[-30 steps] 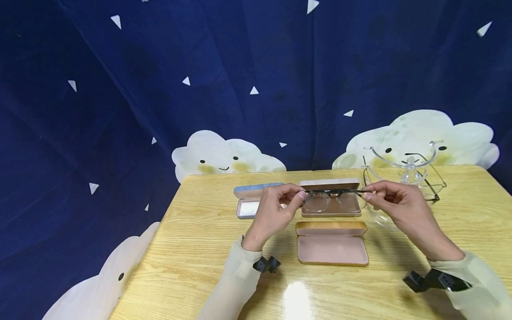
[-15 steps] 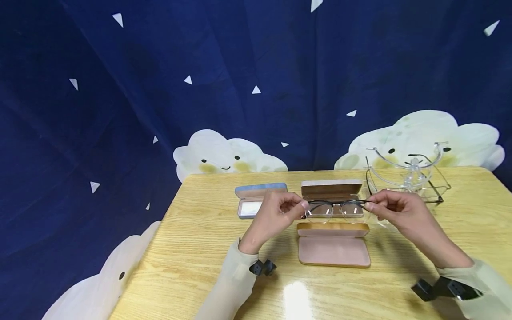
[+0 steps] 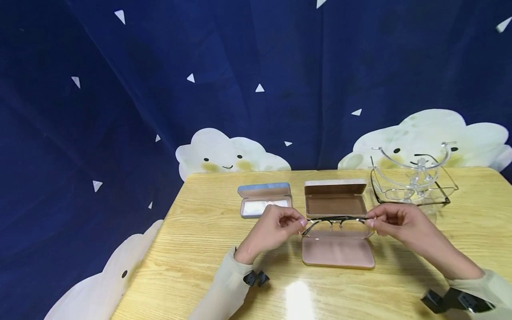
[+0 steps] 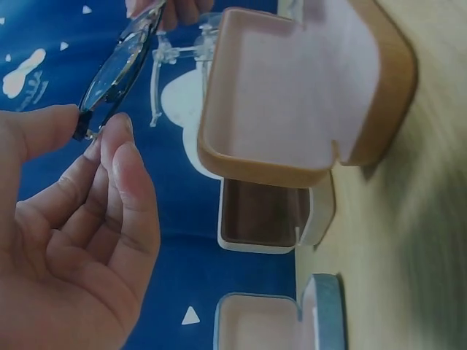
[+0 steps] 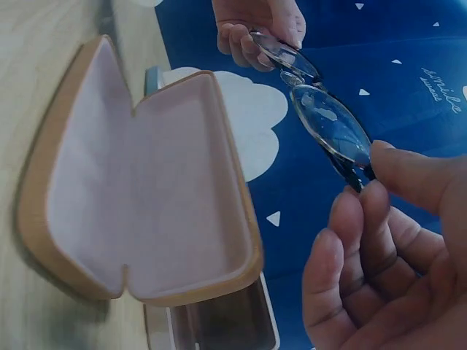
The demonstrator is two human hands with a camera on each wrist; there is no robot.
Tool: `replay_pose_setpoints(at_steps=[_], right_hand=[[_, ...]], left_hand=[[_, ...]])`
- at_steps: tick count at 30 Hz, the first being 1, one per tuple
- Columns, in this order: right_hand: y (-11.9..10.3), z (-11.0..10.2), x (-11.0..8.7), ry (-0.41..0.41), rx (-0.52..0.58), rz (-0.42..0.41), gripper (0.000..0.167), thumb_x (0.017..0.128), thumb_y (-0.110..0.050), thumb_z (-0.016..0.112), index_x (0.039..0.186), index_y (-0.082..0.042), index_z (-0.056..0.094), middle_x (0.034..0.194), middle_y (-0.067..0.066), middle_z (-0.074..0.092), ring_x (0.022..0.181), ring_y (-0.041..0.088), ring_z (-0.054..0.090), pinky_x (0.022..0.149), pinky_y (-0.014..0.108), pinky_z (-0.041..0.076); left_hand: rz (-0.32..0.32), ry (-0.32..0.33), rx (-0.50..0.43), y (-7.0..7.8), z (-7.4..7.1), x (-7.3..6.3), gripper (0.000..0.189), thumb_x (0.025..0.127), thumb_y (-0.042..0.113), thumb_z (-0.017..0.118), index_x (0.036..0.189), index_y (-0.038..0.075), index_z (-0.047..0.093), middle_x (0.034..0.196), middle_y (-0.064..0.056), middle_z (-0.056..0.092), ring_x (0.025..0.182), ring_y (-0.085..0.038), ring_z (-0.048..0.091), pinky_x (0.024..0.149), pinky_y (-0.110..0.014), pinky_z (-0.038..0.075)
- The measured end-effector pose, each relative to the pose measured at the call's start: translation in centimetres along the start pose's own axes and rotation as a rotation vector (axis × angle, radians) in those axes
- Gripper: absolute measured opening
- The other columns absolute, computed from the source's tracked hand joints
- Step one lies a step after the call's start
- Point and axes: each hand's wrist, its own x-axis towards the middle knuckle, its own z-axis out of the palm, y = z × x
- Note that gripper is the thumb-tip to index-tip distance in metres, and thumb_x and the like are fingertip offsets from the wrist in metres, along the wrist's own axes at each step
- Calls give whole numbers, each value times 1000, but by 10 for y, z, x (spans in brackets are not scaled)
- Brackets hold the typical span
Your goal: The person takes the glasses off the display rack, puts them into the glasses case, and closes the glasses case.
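A pair of half-rim eyeglasses (image 3: 336, 218) with a dark upper frame is held level between both hands. My left hand (image 3: 276, 229) pinches one end between thumb and fingers, and my right hand (image 3: 404, 224) pinches the other. Below the glasses, an orange eyeglass case (image 3: 338, 254) with a pale pink lining lies open on the table, its raised lid partly covered by the lenses in the head view. The right wrist view shows that case's pink interior (image 5: 186, 189) with nothing in it.
Behind stands an open white case (image 3: 336, 205) with brown lining. To its left, an open blue case (image 3: 264, 190) contains a white cloth (image 3: 262, 207). A clear display stand (image 3: 422, 178) bearing dark-framed glasses (image 3: 434, 203) is at the right, before a blue curtain (image 3: 240, 53).
Both hands have brought the eyeglasses nearer the person, from in front of the brown-lined case to over the orange case. The lenses now look flatter from above. The cases have stayed put.
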Motion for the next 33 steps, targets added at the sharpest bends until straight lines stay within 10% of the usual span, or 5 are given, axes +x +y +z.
replay_pose_setpoints(at_steps=[12, 19, 33], right_hand=[[17, 1, -14, -55, -3, -41, 8, 94, 1, 72, 102, 2, 75, 75, -12, 68, 62, 5, 58, 50, 25, 47], [27, 5, -16, -99, 49, -90, 8, 93, 5, 70, 101, 4, 74, 77, -10, 70, 64, 6, 64, 55, 27, 57], [39, 12, -13, -220, 39, 10, 17, 97, -3, 70, 110, 9, 73, 70, -6, 67, 61, 6, 64, 52, 28, 53]], left_hand=[[-35, -91, -16, -4, 9, -7, 18, 102, 12, 64, 100, 4, 80, 83, -8, 78, 65, 0, 65, 59, -17, 54], [-60, -117, 3, -7, 13, -10, 19, 103, 14, 65, 98, 5, 81, 83, -13, 79, 73, -33, 76, 52, -14, 45], [-108, -174, 33, -24, 17, -10, 19, 103, 14, 67, 98, 5, 82, 82, -5, 80, 72, -20, 77, 58, -16, 54]])
